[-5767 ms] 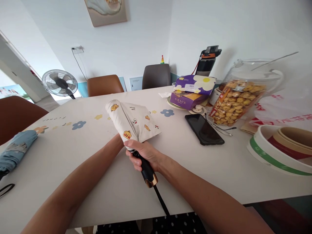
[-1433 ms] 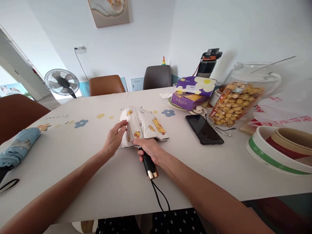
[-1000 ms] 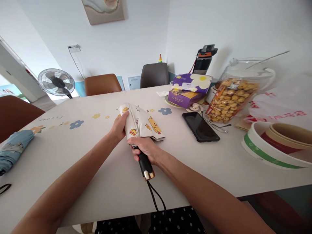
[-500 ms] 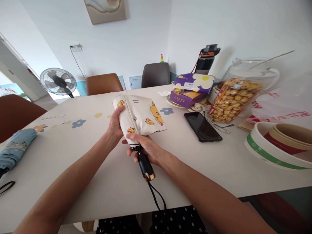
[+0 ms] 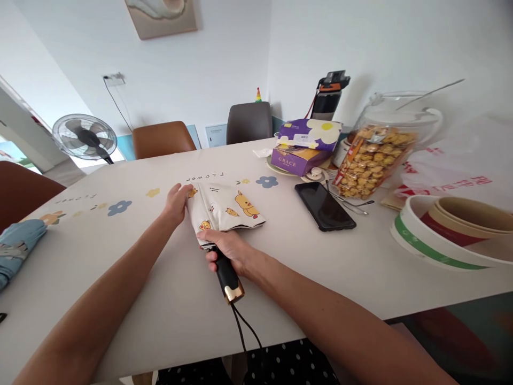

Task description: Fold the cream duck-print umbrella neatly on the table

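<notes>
A folding umbrella (image 5: pixel 218 206) with cream cloth and yellow ducks is held above the table in both hands, its black handle and gold end toward me. My left hand (image 5: pixel 177 200) is closed on the far left edge of the cloth. My right hand (image 5: pixel 228 250) wraps round the base of the cloth and the top of the handle, thumb on the cloth. One panel of the cloth spreads out loosely to the right. A black wrist strap (image 5: pixel 242 326) dangles from the handle. At the left edge lies a blue folded umbrella (image 5: pixel 20 248), partly cut off.
On the right of the white table (image 5: pixel 132 278) lie a black phone (image 5: pixel 325 206) and paper bowls (image 5: pixel 436 230). Behind them are a snack bag (image 5: pixel 372 160), a purple box (image 5: pixel 298 159), a dark bottle (image 5: pixel 328 96) and a plastic bag (image 5: pixel 452 166). Chairs and a fan (image 5: pixel 85 136) stand beyond.
The umbrella has tipped lower, its cloth flatter. My left hand has moved from its side to the far left edge. The view has shifted slightly to the right.
</notes>
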Demonstrator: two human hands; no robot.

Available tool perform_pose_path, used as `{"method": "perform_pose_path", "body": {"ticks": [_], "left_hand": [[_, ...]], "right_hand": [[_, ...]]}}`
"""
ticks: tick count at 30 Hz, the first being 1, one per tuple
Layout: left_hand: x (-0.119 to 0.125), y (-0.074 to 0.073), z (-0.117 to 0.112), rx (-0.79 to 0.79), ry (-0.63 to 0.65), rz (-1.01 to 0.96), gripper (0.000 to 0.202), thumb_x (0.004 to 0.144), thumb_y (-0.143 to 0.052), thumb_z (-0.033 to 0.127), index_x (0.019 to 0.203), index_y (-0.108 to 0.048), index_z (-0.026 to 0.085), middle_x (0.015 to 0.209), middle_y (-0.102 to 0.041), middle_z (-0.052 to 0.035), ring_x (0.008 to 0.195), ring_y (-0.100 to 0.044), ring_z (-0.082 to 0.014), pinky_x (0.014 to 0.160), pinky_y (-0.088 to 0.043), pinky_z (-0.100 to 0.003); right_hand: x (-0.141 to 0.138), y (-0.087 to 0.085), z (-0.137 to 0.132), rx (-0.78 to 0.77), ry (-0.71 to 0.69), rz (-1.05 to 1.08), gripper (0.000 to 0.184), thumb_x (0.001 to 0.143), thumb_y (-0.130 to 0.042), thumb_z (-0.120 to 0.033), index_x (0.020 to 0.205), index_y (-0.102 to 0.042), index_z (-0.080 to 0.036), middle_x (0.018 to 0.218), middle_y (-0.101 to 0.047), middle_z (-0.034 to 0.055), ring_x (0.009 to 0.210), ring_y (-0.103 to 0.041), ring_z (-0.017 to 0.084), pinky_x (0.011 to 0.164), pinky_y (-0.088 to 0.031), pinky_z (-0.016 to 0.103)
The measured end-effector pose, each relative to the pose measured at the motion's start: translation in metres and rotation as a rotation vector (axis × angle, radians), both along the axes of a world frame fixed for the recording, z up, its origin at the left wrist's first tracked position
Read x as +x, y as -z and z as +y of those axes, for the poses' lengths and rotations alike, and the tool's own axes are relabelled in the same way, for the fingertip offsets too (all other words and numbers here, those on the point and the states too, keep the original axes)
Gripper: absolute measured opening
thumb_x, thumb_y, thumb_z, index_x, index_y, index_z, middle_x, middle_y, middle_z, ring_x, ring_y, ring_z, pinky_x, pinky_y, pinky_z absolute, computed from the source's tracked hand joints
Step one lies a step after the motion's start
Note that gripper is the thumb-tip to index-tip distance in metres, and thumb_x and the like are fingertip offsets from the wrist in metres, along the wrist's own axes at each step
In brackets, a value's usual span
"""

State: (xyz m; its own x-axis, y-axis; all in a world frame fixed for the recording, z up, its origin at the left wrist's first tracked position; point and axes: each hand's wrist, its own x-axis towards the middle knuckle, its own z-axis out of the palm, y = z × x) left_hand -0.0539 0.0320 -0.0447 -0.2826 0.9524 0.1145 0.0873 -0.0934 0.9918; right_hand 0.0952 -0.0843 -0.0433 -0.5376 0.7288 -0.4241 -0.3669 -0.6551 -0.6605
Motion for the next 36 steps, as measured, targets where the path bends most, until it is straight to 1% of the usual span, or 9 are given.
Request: {"method": "perform_pose_path", "body": {"ticks": [2, 4, 7, 10, 13, 20, 28, 33, 36], "left_hand": [[0.007, -0.008, -0.003, 0.102, -0.013, 0.186, 0.044, 0.066, -0.062, 0.028, 0.107, -0.051, 0.021, 0.114, -0.057, -0.0074, 0.107, -0.052, -0.0192, 0.088, -0.043, -0.032], [0.024, -0.019, -0.008, 0.204, 0.079, 0.391, 0.039, 0.07, -0.057, 0.026, 0.109, -0.053, 0.022, 0.118, -0.056, -0.0058, 0.113, -0.048, -0.0191, 0.094, -0.038, -0.034], [0.059, -0.032, -0.012, 0.256, 0.414, 0.694, 0.03, 0.075, -0.05, 0.025, 0.103, -0.059, 0.024, 0.114, -0.059, -0.0037, 0.109, -0.05, -0.0202, 0.097, -0.034, -0.035], [0.091, -0.029, -0.008, 0.239, 0.808, 0.967, 0.032, 0.074, -0.048, 0.021, 0.103, -0.061, 0.027, 0.116, -0.058, -0.0023, 0.11, -0.049, -0.022, 0.095, -0.035, -0.034], [0.11, -0.016, -0.001, 0.248, 0.961, 1.185, 0.034, 0.069, -0.045, 0.012, 0.096, -0.063, 0.025, 0.108, -0.061, -0.0035, 0.099, -0.053, -0.0228, 0.087, -0.039, -0.034], [0.11, -0.011, 0.0, 0.385, 0.791, 1.292, 0.029, 0.072, -0.041, 0.012, 0.077, -0.067, 0.022, 0.084, -0.062, -0.0058, 0.086, -0.052, -0.0229, 0.078, -0.04, -0.034], [0.106, -0.02, -0.015, 0.539, 0.571, 1.033, 0.025, 0.08, -0.041, 0.017, 0.074, -0.065, 0.023, 0.099, -0.063, -0.0015, 0.096, -0.05, -0.0197, 0.082, -0.04, -0.031], [0.101, -0.028, -0.022, 0.509, 0.322, 0.817, 0.021, 0.08, -0.042, 0.017, 0.093, -0.058, 0.022, 0.095, -0.062, -0.0023, 0.079, -0.054, -0.0157, 0.077, -0.041, -0.03], [0.089, -0.039, -0.027, 0.509, 0.25, 0.687, 0.023, 0.077, -0.042, 0.012, 0.093, -0.054, 0.022, 0.095, -0.061, -0.0016, 0.072, -0.054, -0.0129, 0.071, -0.042, -0.026]], "right_hand": [[0.0, -0.002, 0.0, -0.018, -0.009, 0.014, 0.016, 0.072, -0.063, -0.022, 0.076, -0.048, -0.017, 0.063, -0.044, -0.005, 0.037, -0.036, 0.003, 0.032, -0.038, 0.018], [0.0, -0.004, 0.001, -0.036, -0.016, 0.009, 0.015, 0.074, -0.062, -0.022, 0.077, -0.048, -0.017, 0.063, -0.045, -0.0043, 0.037, -0.036, 0.003, 0.032, -0.037, 0.018], [0.001, -0.007, 0.001, -0.044, -0.009, -0.027, 0.015, 0.073, -0.062, -0.021, 0.077, -0.049, -0.016, 0.066, -0.048, -0.0023, 0.037, -0.036, 0.003, 0.032, -0.037, 0.019], [0.003, -0.007, 0.002, -0.039, -0.015, -0.034, 0.014, 0.073, -0.063, -0.02, 0.076, -0.05, -0.016, 0.068, -0.049, -0.0013, 0.037, -0.036, 0.003, 0.032, -0.037, 0.018], [0.003, -0.007, 0.003, -0.03, -0.018, -0.033, 0.011, 0.073, -0.06, -0.017, 0.073, -0.049, -0.015, 0.067, -0.049, -0.0015, 0.038, -0.036, 0.003, 0.031, -0.036, 0.018], [0.001, -0.002, 0.004, 0.012, -0.018, -0.065, 0.014, 0.069, -0.062, -0.017, 0.071, -0.049, -0.015, 0.065, -0.051, -0.0016, 0.038, -0.038, 0.004, 0.031, -0.04, 0.02], [0.0, -0.001, 0.004, 0.038, -0.025, -0.116, 0.014, 0.067, -0.063, -0.017, 0.071, -0.05, -0.014, 0.066, -0.053, -0.0007, 0.038, -0.04, 0.005, 0.032, -0.043, 0.022], [0.001, -0.002, 0.003, 0.017, -0.034, -0.086, 0.012, 0.069, -0.062, -0.017, 0.071, -0.051, -0.013, 0.067, -0.053, -0.0004, 0.038, -0.039, 0.004, 0.032, -0.041, 0.02], [0.002, -0.003, 0.004, 0.005, -0.027, -0.069, 0.013, 0.07, -0.063, -0.017, 0.073, -0.05, -0.014, 0.066, -0.052, -0.0007, 0.037, -0.038, 0.004, 0.032, -0.041, 0.02]]}}
